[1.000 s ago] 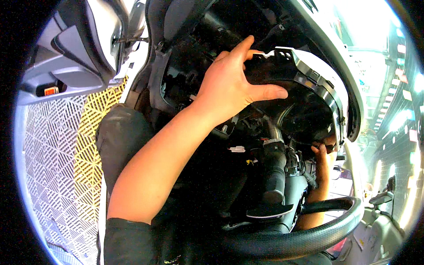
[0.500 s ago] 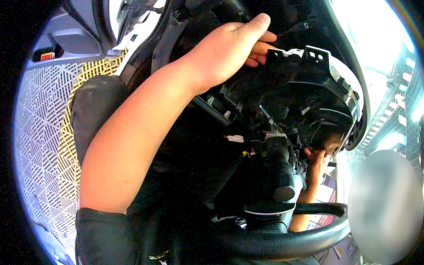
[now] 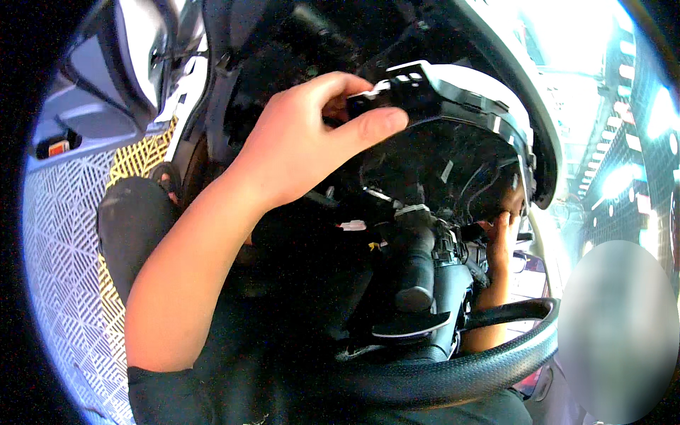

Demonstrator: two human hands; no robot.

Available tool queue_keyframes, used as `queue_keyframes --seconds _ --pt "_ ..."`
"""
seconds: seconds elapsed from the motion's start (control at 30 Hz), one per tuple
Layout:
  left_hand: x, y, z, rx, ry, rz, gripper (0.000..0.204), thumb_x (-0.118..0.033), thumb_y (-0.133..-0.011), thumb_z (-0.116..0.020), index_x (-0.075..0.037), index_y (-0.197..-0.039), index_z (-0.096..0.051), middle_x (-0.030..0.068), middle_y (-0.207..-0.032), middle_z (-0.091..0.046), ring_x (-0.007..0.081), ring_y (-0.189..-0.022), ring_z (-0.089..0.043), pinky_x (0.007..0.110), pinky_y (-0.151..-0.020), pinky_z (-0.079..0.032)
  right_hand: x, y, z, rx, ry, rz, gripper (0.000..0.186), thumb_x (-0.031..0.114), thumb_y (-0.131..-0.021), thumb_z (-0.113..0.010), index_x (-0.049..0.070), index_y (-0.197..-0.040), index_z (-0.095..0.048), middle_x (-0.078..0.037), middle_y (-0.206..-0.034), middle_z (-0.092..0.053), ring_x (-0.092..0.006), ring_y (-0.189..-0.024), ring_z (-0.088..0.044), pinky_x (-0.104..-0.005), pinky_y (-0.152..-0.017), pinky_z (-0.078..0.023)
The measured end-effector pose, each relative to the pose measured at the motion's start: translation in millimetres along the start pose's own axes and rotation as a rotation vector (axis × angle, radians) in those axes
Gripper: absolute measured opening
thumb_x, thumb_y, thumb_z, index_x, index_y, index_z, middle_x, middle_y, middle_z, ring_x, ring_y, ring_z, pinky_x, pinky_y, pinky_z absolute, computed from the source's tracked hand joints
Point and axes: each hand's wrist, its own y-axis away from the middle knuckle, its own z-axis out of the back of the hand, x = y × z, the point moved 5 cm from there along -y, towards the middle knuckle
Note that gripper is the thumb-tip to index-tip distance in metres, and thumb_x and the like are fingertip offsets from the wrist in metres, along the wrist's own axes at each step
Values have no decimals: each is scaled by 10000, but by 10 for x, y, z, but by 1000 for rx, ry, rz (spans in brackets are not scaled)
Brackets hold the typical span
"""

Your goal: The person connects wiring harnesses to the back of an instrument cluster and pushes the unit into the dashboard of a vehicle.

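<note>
My left hand [image 3: 315, 134] grips the upper left corner of a curved black, glossy dashboard housing [image 3: 439, 156], thumb along its front and fingers bent at the white-edged bracket [image 3: 407, 78]. My right hand [image 3: 501, 227] is lower down at the housing's right end, fingertips closed on its edge and partly in shadow. Between my arms, below the housing, are the steering column [image 3: 446, 297] with a black stalk [image 3: 414, 269] and a small white connector [image 3: 352, 225]. The steering wheel [image 3: 467, 382] crosses in front of my right forearm.
An open car door [image 3: 99, 99] is at upper left, over grey and yellow grid flooring [image 3: 57, 234]. My dark-clad knee [image 3: 131, 212] juts out left. The black dashboard [image 3: 283, 39] surrounds the housing. A bright, strip-lit interior [image 3: 616, 142] shows at right, with a blurred oval patch below.
Half a second ago my left thumb pointed upward beyond the housing; now it lies across its front, with the hand lower and further left. The housing's upper corner has shifted left and up.
</note>
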Motion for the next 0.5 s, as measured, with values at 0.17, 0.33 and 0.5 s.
queue_keyframes --seconds 0.17,0.33,0.5 --pt "-83 66 -41 2 -243 -83 808 -541 -767 -895 25 -1264 -603 165 -966 -734 214 -851 -719 350 -777 -570 277 110 -182 123 -15 -105 847 525 -1001 -638 134 -1647 -253 -124 -1618 -331 -322 -1413 -430 -425 -917 -596" --pt "-49 80 -145 -100 -244 -134 713 -500 -822 -866 -1 -1250 -588 113 -839 -703 196 -719 -667 336 -689 -546 377 152 -247 47 -45 -145 646 325 -1049 -624 148 -1595 -327 -112 -1476 -482 -209 -1146 -579 -313 -823 -580" --pt "-30 66 -143 -123 -350 -196 667 -498 -876 -820 3 -1245 -578 121 -851 -707 193 -708 -655 332 -685 -536 430 141 -247 155 -92 -85 751 361 -1031 -664 139 -1627 -264 -119 -1533 -431 -250 -1305 -501 -377 -874 -617"
